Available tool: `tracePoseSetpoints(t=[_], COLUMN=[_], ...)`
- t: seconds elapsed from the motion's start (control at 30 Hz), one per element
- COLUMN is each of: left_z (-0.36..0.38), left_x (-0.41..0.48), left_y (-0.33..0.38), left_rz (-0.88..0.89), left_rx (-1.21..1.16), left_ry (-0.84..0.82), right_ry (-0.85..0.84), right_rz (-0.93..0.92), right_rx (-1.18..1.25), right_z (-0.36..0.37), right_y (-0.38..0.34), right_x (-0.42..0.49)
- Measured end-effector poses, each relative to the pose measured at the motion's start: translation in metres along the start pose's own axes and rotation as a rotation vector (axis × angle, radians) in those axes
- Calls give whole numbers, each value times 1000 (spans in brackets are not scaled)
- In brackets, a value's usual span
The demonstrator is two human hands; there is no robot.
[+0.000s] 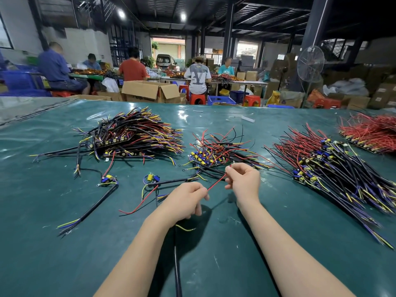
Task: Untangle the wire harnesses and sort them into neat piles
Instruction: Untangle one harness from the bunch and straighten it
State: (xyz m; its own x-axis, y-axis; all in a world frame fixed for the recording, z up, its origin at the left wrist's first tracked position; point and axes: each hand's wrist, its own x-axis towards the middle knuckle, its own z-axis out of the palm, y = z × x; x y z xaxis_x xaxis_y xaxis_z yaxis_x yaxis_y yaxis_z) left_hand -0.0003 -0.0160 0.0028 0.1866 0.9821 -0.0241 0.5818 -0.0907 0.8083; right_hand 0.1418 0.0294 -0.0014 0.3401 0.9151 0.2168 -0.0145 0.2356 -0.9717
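My left hand (186,200) and my right hand (244,179) hold one wire harness above the green table (64,243). A thin red wire (216,182) is stretched between them: the left fingers pinch its lower end, the right fingers pinch its upper end. A black cable (177,264) and a yellow lead (184,228) hang below my left hand. Just beyond my right hand lies a small tangled pile (218,151). A large neat pile (137,136) lies at the back left, another long pile (330,163) on the right.
Two loose harnesses (109,179) (153,178) lie left of my hands. A red-wired pile (372,133) sits at the far right. Beyond the table's far edge are cardboard boxes (150,91), red stools, a standing fan (310,65) and several seated people at other benches.
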Motion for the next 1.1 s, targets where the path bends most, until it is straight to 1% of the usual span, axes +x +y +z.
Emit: tracePoseSetpoints(t=[0.03,0.1,0.23,0.37,0.43,0.5,0.57,0.63,0.7,0.77,0.87,0.9,0.93,1.0,1.1], left_z=[1,2,0,0,-1,-3,-3,-4,-5,-6,-6,-6,-5,-5,-6], left_x=[-1,-3,-6,-6,-7,-8,-8,-6,-5,-6,-5,-4,-3,-1,1], left_y=[2,4,6,4,3,2,1,1,2,2,1,1,1,1,-1], left_rz=[7,17,19,46,55,55,40,5,-53,-81,-65,-52,-41,-30,-57], left_rx=[-46,-67,-127,-121,-96,-77,-130,-233,-361,-459,-391,-374,-380,-397,-422], left_ry=[-42,-99,-127,-151,-178,-220,-209,-137,-87,-74,-13,13,36,83,169], right_ry=[3,6,0,22,75,175,234,215,135,-26,-452,-581,-672,-757,-798], right_rz=[-1,-1,18,50,103,175,188,153,163,241,335,345,350,358,364], right_rx=[-5,-23,-13,39,108,212,254,256,268,250,76,29,8,26,75], right_z=[-1,-1,-2,-3,-5,-12,-22,-25,-19,-11,-5,-3,-2,0,2], right_y=[1,2,2,2,3,2,1,1,1,0,-4,-5,-6,-5,-8], right_x=[1,1,1,3,6,13,19,23,20,13,1,-3,-7,-11,-16])
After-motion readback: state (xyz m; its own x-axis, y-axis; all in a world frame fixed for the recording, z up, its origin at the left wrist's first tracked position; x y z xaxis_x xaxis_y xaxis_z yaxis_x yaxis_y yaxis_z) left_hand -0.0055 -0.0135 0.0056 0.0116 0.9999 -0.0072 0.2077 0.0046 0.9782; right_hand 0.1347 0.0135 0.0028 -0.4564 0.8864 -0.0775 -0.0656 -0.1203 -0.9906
